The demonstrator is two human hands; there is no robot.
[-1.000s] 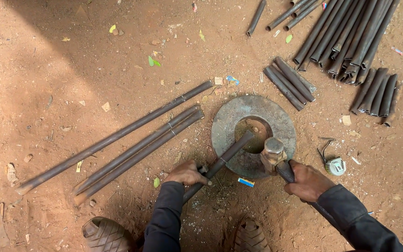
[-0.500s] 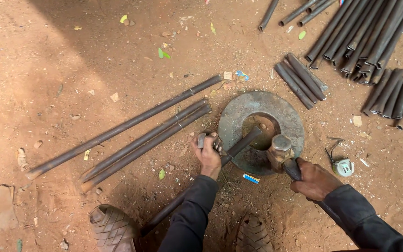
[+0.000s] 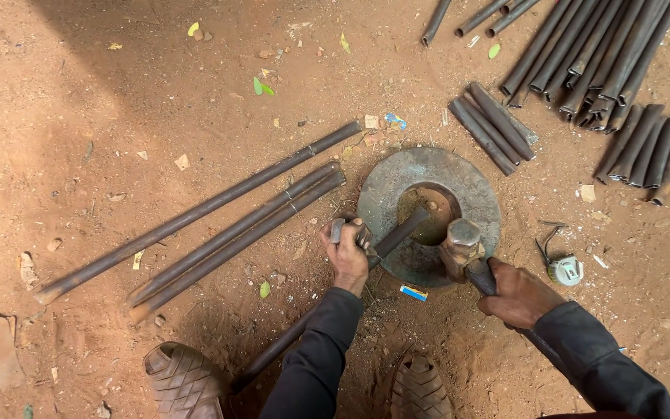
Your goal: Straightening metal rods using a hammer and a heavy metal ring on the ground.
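Long rods (image 3: pixel 195 225) lay on dirt ground (image 3: pixel 79 116), far left. Left hand (image 3: pixel 348 252) had slid up rod (image 3: pixel 397 237), now clenched near ring, pinning rod tip over hole of steel ring (image 3: pixel 428 174). Hammer (image 3: pixel 463 240) sat head-down on ring rim, right hand (image 3: pixel 517 293) clenched on handle. Cut pieces (image 3: pixel 583 62) piled far right.

Bare dirt (image 3: pixel 118 101) lies open upper left; long rods (image 3: pixel 219 225) and cut pipe piles (image 3: pixel 583 62) crowd the steel ring (image 3: pixel 474 194).
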